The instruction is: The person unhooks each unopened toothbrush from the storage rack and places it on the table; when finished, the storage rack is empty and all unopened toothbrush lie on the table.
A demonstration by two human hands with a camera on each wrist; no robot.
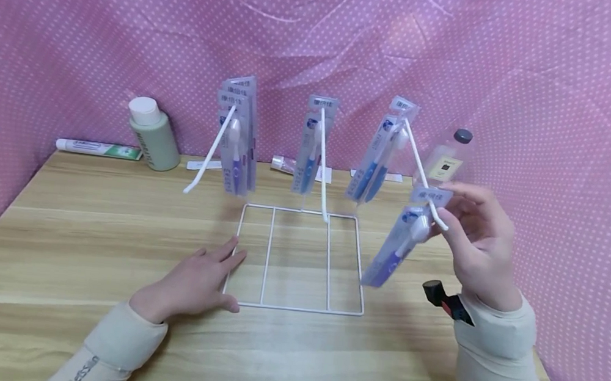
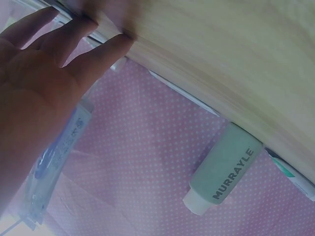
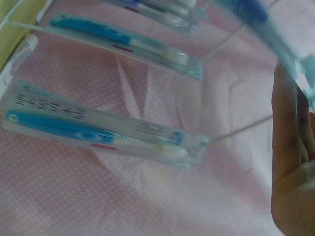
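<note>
Left hand (image 1: pixel 194 281) lies flat on the wooden table (image 1: pixel 87 224), fingers straight, fingertips touching the left edge of the white wire rack (image 1: pixel 299 260); it grasps nothing. Right hand (image 1: pixel 479 244) is raised at the rack's right side, fingers pinching the top of a packaged toothbrush (image 1: pixel 396 248) at the tip of the right-hand peg (image 1: pixel 420 171) (pack hangs tilted, above the rack's right edge). More toothbrush packs (image 1: pixel 310 145) hang on all three pegs. At the table's back: green bottle (image 1: pixel 152 134), toothpaste tube (image 1: pixel 98 148), clear bottle (image 1: pixel 447 158).
</note>
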